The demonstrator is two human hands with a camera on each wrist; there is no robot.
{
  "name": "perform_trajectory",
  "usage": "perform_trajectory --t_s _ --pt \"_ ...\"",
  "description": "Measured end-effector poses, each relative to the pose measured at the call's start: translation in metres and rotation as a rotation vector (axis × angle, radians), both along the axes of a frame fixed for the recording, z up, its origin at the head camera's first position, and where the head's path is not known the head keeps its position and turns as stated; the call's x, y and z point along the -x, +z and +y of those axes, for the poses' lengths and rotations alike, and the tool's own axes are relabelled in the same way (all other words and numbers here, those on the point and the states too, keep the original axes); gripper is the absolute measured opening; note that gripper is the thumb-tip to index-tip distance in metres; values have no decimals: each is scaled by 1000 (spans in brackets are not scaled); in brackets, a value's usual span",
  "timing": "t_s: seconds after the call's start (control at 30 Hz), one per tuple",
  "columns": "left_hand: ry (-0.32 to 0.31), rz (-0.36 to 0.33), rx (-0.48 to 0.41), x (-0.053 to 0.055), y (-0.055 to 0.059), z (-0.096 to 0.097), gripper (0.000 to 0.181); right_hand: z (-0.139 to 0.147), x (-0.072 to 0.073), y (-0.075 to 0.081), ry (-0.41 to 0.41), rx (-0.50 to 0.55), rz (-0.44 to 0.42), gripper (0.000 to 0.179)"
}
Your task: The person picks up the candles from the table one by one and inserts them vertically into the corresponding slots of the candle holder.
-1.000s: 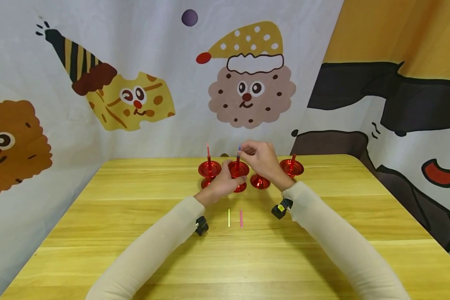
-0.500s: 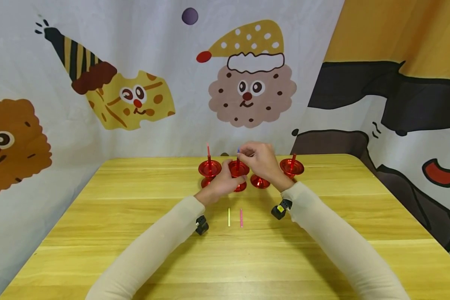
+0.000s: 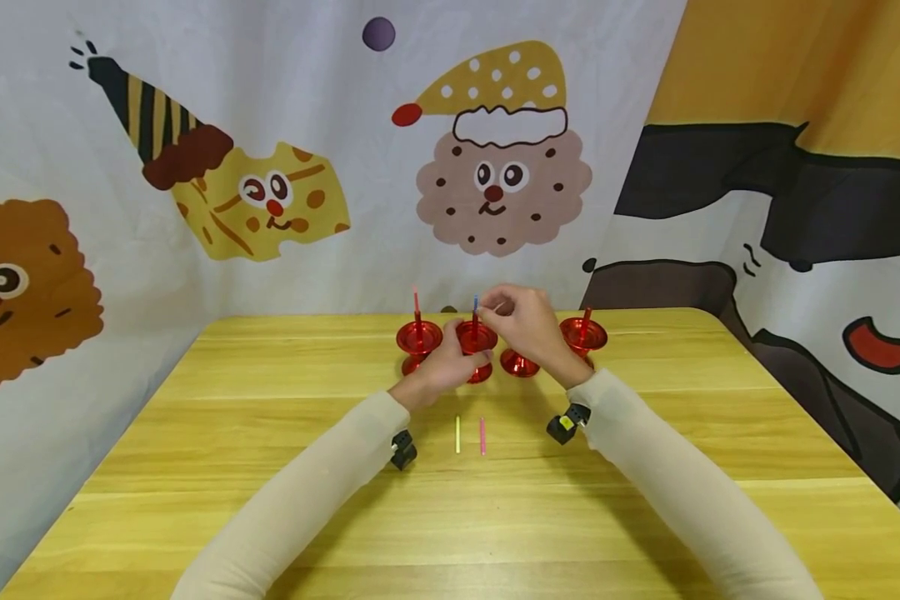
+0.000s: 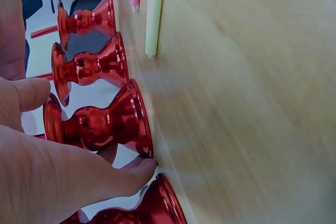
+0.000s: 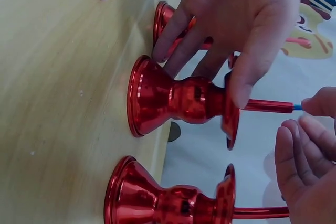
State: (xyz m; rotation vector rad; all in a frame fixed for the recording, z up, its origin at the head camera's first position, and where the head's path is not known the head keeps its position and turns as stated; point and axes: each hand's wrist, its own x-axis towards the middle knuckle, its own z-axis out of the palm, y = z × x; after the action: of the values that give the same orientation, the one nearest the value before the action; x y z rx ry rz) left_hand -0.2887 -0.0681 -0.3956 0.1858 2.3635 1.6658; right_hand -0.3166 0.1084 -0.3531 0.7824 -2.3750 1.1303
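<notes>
My left hand (image 3: 446,367) grips a shiny red candle holder (image 3: 477,337), second from the left in a row of several. In the right wrist view its thumb lies at the dish's rim and its fingers reach round behind the holder's body (image 5: 189,98). A thin blue candle (image 3: 476,302) stands upright in the holder's red tube. Beside it is my right hand (image 3: 525,321), thumb tip right at the blue candle and the other fingers bent loosely, apart from the thumb. On the table lie a yellow candle (image 3: 457,435) and a pink candle (image 3: 483,437).
The leftmost holder (image 3: 420,340) bears an upright pinkish candle (image 3: 416,300). Two more holders stand on the right, one (image 3: 521,364) partly hidden under my right hand, the other (image 3: 583,333) at the row's end. Behind the wooden table (image 3: 270,500) hangs a cartoon-print cloth (image 3: 390,208).
The blue candle has gone lower into the holder's tube. My right fingers have come away slightly, so more of its top shows. My left hand has kept its hold.
</notes>
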Motion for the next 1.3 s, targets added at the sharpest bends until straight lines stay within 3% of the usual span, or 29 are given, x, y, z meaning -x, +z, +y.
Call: perform_trajectory --t_s 0.2,0.43,0.57,0.7,0.93,1.3 --pt "-11 7 -9 -3 3 -1 94 12 -22 3 48 -60 -84 5" --pt "25 12 49 -5 4 2 93 26 -55 -10 269 -396 -199 13" --pt "51 18 70 -7 5 4 93 29 -70 -26 336 -469 -254 14" --pt "71 -3 55 -9 4 5 95 28 -79 -38 340 -456 -317 17" --pt "90 -48 19 -14 6 4 101 19 -87 -43 285 -477 -350 47" --pt "23 -40 -83 -36 13 -7 101 24 -81 -39 237 -528 -408 20"
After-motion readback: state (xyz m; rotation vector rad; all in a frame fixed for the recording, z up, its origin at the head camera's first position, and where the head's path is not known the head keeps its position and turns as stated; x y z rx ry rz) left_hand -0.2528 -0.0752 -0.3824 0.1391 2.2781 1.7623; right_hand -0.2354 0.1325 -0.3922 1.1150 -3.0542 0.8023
